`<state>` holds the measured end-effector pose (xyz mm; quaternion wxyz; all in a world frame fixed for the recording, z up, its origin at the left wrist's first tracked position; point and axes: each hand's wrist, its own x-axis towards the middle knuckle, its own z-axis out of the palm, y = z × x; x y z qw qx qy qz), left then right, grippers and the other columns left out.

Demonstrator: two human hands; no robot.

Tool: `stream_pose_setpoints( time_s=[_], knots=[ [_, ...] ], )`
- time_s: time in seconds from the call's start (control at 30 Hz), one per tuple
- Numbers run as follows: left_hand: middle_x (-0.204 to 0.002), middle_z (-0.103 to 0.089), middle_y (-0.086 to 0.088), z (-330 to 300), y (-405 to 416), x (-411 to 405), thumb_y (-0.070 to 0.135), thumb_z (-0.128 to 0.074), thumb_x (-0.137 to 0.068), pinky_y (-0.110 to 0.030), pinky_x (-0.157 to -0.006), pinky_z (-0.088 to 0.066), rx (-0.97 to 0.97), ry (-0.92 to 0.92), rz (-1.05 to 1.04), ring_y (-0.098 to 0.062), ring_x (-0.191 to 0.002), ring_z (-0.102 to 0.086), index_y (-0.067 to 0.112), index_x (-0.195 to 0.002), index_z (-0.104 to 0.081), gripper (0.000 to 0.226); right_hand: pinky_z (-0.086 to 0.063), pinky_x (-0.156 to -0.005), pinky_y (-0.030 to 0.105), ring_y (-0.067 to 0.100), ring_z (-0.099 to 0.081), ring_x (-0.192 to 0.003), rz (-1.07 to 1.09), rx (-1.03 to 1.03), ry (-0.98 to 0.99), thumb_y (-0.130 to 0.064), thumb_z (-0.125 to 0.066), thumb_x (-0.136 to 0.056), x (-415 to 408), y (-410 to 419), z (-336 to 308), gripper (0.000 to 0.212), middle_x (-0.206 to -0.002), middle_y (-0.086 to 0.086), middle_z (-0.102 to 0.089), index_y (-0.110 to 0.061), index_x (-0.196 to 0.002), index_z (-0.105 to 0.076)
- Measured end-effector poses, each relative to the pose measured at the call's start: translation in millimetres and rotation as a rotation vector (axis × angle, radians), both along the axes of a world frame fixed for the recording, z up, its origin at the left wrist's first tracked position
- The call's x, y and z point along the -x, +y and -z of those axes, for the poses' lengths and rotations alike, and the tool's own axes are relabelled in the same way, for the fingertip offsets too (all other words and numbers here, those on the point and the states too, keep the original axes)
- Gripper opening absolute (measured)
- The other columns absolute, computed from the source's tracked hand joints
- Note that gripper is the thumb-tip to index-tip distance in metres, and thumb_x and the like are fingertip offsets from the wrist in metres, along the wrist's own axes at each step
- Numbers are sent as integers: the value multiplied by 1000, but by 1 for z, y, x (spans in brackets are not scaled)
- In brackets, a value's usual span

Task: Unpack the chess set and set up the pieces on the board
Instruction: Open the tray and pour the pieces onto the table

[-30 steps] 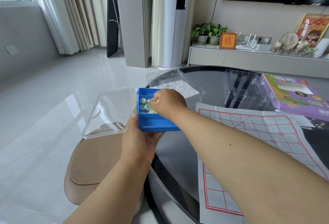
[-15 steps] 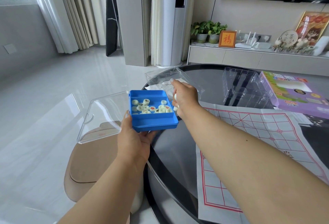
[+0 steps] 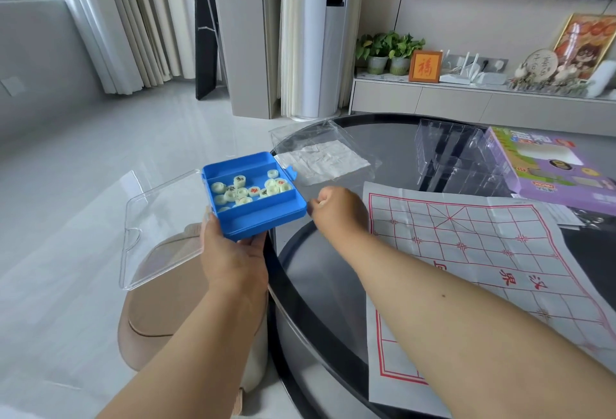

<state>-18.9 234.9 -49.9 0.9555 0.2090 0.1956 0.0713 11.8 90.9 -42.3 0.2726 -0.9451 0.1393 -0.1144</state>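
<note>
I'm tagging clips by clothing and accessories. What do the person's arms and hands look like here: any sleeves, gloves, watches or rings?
Both forearms are bare as far as the frame shows: no sleeves, gloves, watch or bracelet. No ring shows on the left hand or the right hand, though some fingers are hidden. A small dark mark sits on the right forearm.

One blue box (image 3: pixel 253 198), one paper board (image 3: pixel 483 252), two hands (pieces too jumbled to count).

left hand (image 3: pixel 233 252) grip closed, right hand (image 3: pixel 336 210) fist curled
</note>
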Motion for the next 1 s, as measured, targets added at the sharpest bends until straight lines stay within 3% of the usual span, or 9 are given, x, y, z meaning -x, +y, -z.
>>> stream_pose_setpoints(
  time_s=[0.1, 0.2, 0.43, 0.7, 0.8, 0.93, 1.0],
  knots=[
    [-118, -66, -6, 2, -3, -3, 33, -57, -92, -48, -84, -55, -16, -20, -18, -27, -99, -68, 17, -125, -56, 36, -34, -58, 25, 22, -48, -72, -145, 233, 65, -32, -51, -91, 4, 8, 4, 19, -74, 0, -51, -17, -84, -59],
    [-117, -67, -5, 1, -7, -5, 32, -54, -94, -49, -85, -55, -30, -30, -42, -26, -98, -69, 20, -121, -56, 30, -37, -62, 27, 19, -48, -77, -173, 270, 26, -31, -51, -92, 4, 11, 10, 20, -85, 1, -55, -16, -99, -63],
    [-114, -68, -3, -1, -12, -6, 29, -53, -94, -48, -88, -54, -68, -47, -59, -26, -99, -68, 26, -110, -60, 17, -47, -79, 33, 19, -48, -98, -202, 226, -66, -29, -57, -90, 0, 6, 16, 16, -99, 0, -57, -17, -99, -61],
    [-116, -67, -3, 0, -11, -7, 29, -54, -94, -49, -87, -54, -69, -50, -51, -25, -100, -68, 26, -108, -59, 15, -43, -70, 29, 19, -48, -90, -190, 209, -107, -25, -57, -89, 1, -2, 13, 14, -89, 1, -57, -12, -85, -63],
    [-116, -67, -3, 0, -10, -7, 28, -57, -93, -49, -86, -54, -43, -36, -50, -25, -100, -68, 26, -106, -59, 13, -44, -63, 29, 22, -56, -80, -169, 66, -76, -23, -56, -89, 0, -7, 11, 26, -78, 3, -59, -7, -70, -59],
    [-114, -68, -3, 1, -7, -8, 28, -59, -92, -49, -86, -54, -24, -32, -29, -26, -99, -68, 26, -105, -60, 14, -47, -52, 22, 9, -60, -60, -59, -336, -11, -33, -51, -94, -2, -14, 1, 32, -67, -6, -64, -16, -74, -69],
    [-114, -68, -3, 0, -7, -7, 30, -60, -91, -49, -86, -54, -13, -25, -18, -26, -98, -68, 26, -106, -61, 15, -51, -64, 25, 11, -63, -69, -22, -491, -30, -33, -48, -95, -5, -18, -1, 35, -71, -7, -66, -19, -71, -69]
  ],
)
